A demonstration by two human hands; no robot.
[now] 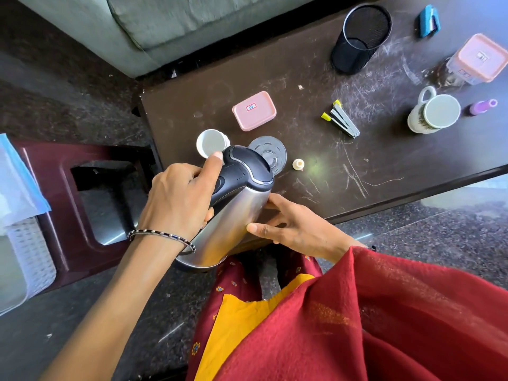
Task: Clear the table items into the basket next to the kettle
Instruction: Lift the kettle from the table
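Home living room, going by furniture and clutter. Landmark: low dark coffee table [275, 78], top badly scratched. Grey-green cushioned sofa [165, 23] sits just behind the table's far edge. Maroon plastic stool [55, 188] is off the table's left end. Speckled dark stone floor [68, 105] all round the table. On the table, a household mix: ceramic mug [434, 112], pink lidded food box [254, 110], mesh pen cup [360, 37], stapler [343, 119]. Steel electric kettle [236, 204] at the table's near edge.

beaded bangle [165, 235], red shawl [398, 312], maroon dress [236, 281]
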